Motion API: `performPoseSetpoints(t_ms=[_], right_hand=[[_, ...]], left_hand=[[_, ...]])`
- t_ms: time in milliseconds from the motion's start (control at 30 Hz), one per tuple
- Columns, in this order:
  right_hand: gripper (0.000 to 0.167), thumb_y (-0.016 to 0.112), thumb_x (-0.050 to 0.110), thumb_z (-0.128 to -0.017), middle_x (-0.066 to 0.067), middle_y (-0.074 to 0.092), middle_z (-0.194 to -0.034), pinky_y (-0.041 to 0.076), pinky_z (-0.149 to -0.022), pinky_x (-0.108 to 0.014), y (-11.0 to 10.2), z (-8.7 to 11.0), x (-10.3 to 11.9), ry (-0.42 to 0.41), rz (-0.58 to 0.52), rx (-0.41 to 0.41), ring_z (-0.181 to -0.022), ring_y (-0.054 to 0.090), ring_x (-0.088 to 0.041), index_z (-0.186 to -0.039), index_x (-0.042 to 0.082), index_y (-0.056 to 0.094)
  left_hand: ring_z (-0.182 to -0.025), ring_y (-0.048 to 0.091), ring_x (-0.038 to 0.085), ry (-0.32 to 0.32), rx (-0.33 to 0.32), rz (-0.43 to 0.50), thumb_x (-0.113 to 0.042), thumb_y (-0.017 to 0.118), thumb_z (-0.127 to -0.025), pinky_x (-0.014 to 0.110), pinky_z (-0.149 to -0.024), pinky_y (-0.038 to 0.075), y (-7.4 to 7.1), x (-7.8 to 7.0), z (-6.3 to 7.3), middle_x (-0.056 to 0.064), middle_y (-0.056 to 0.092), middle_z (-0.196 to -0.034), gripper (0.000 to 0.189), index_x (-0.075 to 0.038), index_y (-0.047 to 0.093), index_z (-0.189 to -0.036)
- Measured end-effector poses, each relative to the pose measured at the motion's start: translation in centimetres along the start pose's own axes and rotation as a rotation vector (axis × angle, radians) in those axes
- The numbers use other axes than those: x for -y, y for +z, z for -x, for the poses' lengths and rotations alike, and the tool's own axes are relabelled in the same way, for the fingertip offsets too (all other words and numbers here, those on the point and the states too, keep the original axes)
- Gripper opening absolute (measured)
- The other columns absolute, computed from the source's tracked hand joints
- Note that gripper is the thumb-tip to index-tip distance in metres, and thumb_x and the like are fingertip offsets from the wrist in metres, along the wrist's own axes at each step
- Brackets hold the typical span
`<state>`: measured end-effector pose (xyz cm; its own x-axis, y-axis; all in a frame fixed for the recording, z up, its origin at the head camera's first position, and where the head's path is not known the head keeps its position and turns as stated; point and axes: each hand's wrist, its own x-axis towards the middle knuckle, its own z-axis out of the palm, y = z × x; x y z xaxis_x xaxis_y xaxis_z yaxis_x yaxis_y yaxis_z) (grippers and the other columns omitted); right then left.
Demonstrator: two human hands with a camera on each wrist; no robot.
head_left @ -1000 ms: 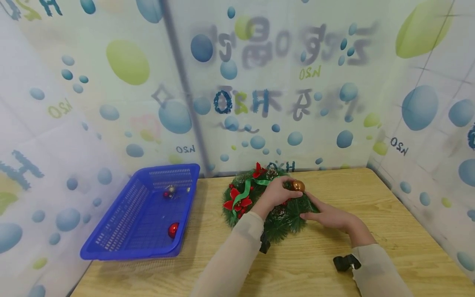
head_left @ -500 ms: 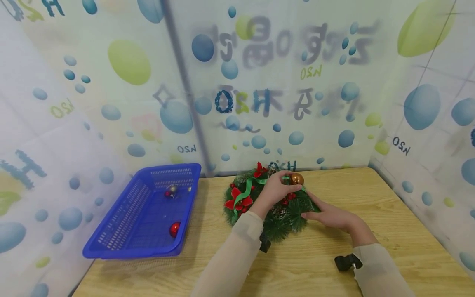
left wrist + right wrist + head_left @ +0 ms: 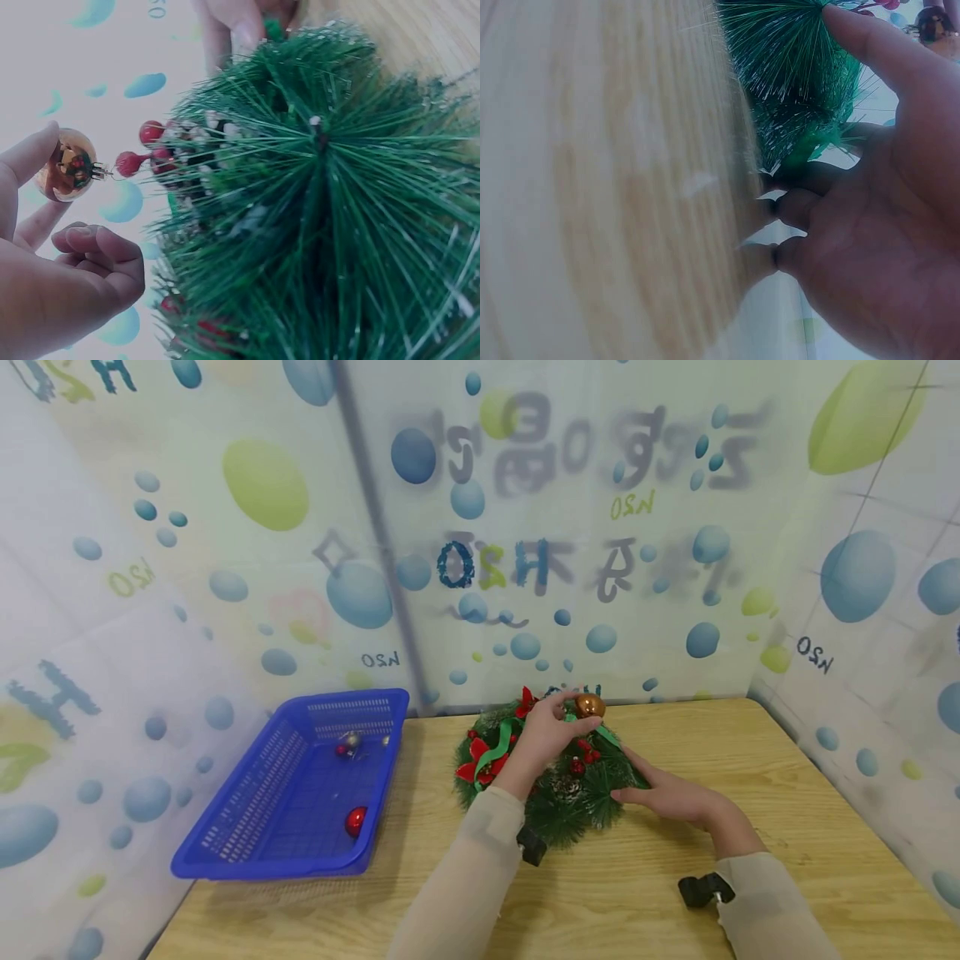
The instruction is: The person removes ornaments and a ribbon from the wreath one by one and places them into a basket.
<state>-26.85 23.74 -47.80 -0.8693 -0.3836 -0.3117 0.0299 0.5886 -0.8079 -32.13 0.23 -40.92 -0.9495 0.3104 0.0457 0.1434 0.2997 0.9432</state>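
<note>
A green pine wreath lies on the table, decorated with red poinsettias, red berries, pinecones and a green ribbon. Above its far right part, my left hand pinches a shiny copper-gold bauble between thumb and fingertips. In the left wrist view the bauble's metal cap points toward a red berry, with a thin loop close to it. My right hand holds the wreath's right edge, its thumb on the needles and its other fingers around the outer side, partly hidden.
A blue plastic basket stands at the table's left, with a red bauble and several small ornaments inside. A patterned curtain rises behind the wooden table and on both sides.
My left hand has carried the bauble away from me and slightly left over the wreath, uncovering red berries. The right hand has stayed at the wreath's edge.
</note>
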Motion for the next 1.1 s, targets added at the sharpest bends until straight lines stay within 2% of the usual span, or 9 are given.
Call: performPoseSetpoints(t_ms=[167,267,433,533,600,667,733,800,1100], right_hand=[[0.105,0.063,0.055,-0.105,-0.026,-0.009,-0.177,0.025,-0.118,-0.080,0.0,0.1,0.1,0.001,-0.002,0.001,-0.159,0.002,-0.060,-0.172,0.024,-0.012],[0.105,0.063,0.055,-0.105,-0.026,-0.009,-0.177,0.026,-0.118,-0.080,0.0,0.0,0.1,0.000,0.001,0.000,-0.159,0.003,-0.061,-0.172,0.024,-0.012],[0.105,0.063,0.055,-0.105,-0.026,-0.009,-0.177,0.025,-0.118,-0.080,0.0,0.0,0.0,-0.005,0.004,-0.002,-0.159,0.002,-0.061,-0.172,0.025,-0.012],[0.105,0.063,0.055,-0.105,-0.025,-0.010,-0.178,0.024,-0.119,-0.081,-0.1,-0.1,0.0,-0.006,0.000,-0.001,-0.160,0.001,-0.060,-0.172,0.026,-0.012],[0.105,0.063,0.055,-0.105,-0.024,-0.010,-0.178,0.024,-0.118,-0.081,-0.1,-0.1,0.0,-0.006,-0.001,0.000,-0.160,0.000,-0.060,-0.171,0.026,-0.013],[0.105,0.063,0.055,-0.105,-0.024,-0.011,-0.178,0.025,-0.118,-0.081,-0.1,0.0,0.0,-0.004,-0.005,0.001,-0.160,0.000,-0.060,-0.171,0.027,-0.013],[0.104,0.063,0.054,-0.105,-0.025,-0.011,-0.178,0.025,-0.118,-0.081,0.0,0.0,0.1,-0.005,-0.006,0.003,-0.159,0.000,-0.061,-0.171,0.027,-0.013],[0.104,0.063,0.054,-0.105,-0.025,-0.010,-0.178,0.025,-0.118,-0.081,0.0,0.0,0.1,-0.002,-0.007,0.003,-0.159,0.000,-0.061,-0.171,0.027,-0.013],[0.105,0.063,0.055,-0.104,-0.025,-0.010,-0.177,0.025,-0.119,-0.079,0.0,0.0,0.1,0.006,0.008,0.005,-0.159,0.001,-0.060,-0.172,0.025,-0.012]], left_hand=[[-0.145,0.051,0.035,0.029,-0.014,0.027,-0.040,0.079,-0.098,0.058,-0.107,0.053,-0.6,-0.3,0.6,0.002,0.045,-0.165,0.055,-0.031,0.062,-0.149],[-0.147,0.049,0.034,0.026,-0.018,0.055,-0.039,0.080,-0.097,0.059,-0.110,0.051,-0.9,-0.3,0.9,-0.001,0.041,-0.168,0.055,-0.034,0.061,-0.149],[-0.153,0.045,0.035,0.011,-0.028,0.086,-0.039,0.080,-0.097,0.060,-0.114,0.049,-1.1,-0.2,1.5,0.000,0.042,-0.169,0.058,-0.033,0.059,-0.151],[-0.150,0.048,0.034,0.016,-0.046,0.090,-0.039,0.081,-0.097,0.057,-0.111,0.051,-1.3,-0.2,1.9,0.002,0.044,-0.166,0.058,-0.033,0.060,-0.150],[-0.140,0.052,0.028,0.024,-0.057,0.100,-0.037,0.082,-0.096,0.050,-0.103,0.053,-1.4,-0.3,2.2,0.002,0.050,-0.158,0.055,-0.034,0.063,-0.148],[-0.116,0.056,0.023,0.035,-0.067,0.105,-0.037,0.082,-0.096,0.042,-0.088,0.051,-1.7,-0.5,2.6,0.003,0.058,-0.138,0.053,-0.034,0.064,-0.145],[-0.093,0.048,0.019,0.051,-0.076,0.112,-0.035,0.083,-0.095,0.037,-0.076,0.043,-2.0,-0.7,3.0,0.003,0.057,-0.114,0.052,-0.033,0.065,-0.144],[-0.080,0.037,0.020,0.073,-0.088,0.102,-0.035,0.082,-0.096,0.036,-0.069,0.035,-2.5,-1.0,3.5,0.002,0.048,-0.096,0.052,-0.031,0.065,-0.144],[-0.071,0.028,0.021,0.113,-0.160,0.114,-0.037,0.084,-0.094,0.036,-0.068,0.031,-4.9,-1.4,5.1,-0.002,0.032,-0.080,0.048,-0.038,0.067,-0.139]])
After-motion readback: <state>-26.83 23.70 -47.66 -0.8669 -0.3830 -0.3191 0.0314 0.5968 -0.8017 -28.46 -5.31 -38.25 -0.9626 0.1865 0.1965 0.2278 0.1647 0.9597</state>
